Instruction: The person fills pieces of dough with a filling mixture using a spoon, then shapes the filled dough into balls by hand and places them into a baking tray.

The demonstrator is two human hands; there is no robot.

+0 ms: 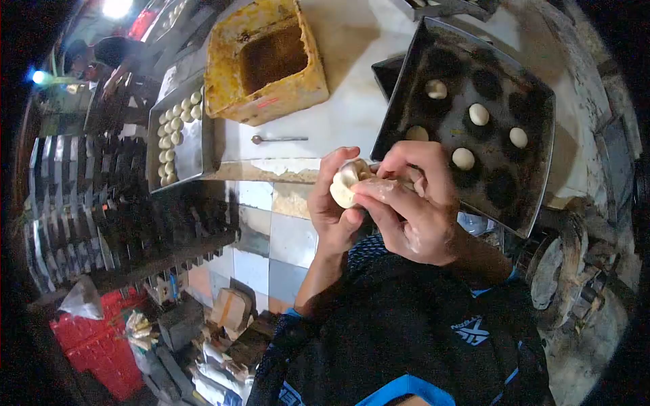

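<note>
While the left hand (330,206) cups a pale dough ball (344,186) at frame centre, right hand (416,213) fingers pinch closed over it; dark baking tray (535,189), upper right, carries shaped dough pieces (479,114)

One head camera, probably fisheye, looks steeply down close over left hand (333,211) and right hand (414,211).

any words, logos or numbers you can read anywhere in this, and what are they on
white logo on the dark shirt: reads like "X"; small letters above it too blurred to read
lettering at the shirt's lower edge: cut off, unreadable
red label on the yellow tub: too small to read
dough piece in the left hand and right hand: no text
</note>
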